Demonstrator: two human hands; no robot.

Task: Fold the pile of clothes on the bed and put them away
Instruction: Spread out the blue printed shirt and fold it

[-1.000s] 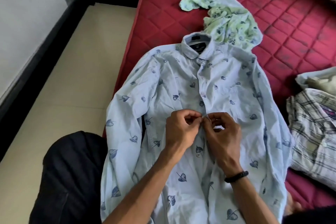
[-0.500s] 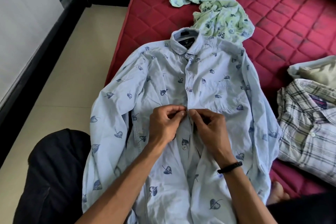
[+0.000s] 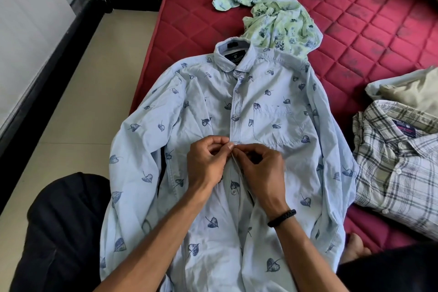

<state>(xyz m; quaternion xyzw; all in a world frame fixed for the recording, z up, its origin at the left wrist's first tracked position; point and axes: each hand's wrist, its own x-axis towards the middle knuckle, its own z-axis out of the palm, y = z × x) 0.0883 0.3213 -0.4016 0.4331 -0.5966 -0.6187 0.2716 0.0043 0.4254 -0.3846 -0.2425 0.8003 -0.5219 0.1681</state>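
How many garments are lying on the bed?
4, possibly more hidden: leaf-print shirt spread centre, green floral garment above its collar, plaid shirt right, beige garment behind it.

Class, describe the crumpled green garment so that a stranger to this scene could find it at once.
Start from the red quilted mattress. On it a pale blue leaf-print shirt lies spread flat; look just past its collar, toward the far end. There sits the green floral garment, the only bunched-up piece and the only green floral one, unlike the plaid shirt at the right.

Floor and wall beside the mattress

Beige tiled floor (image 3: pixel 78 111) at nine o'clock; black skirting (image 3: pixel 45 73) edges a white wall (image 3: pixel 26 19) at ten o'clock.
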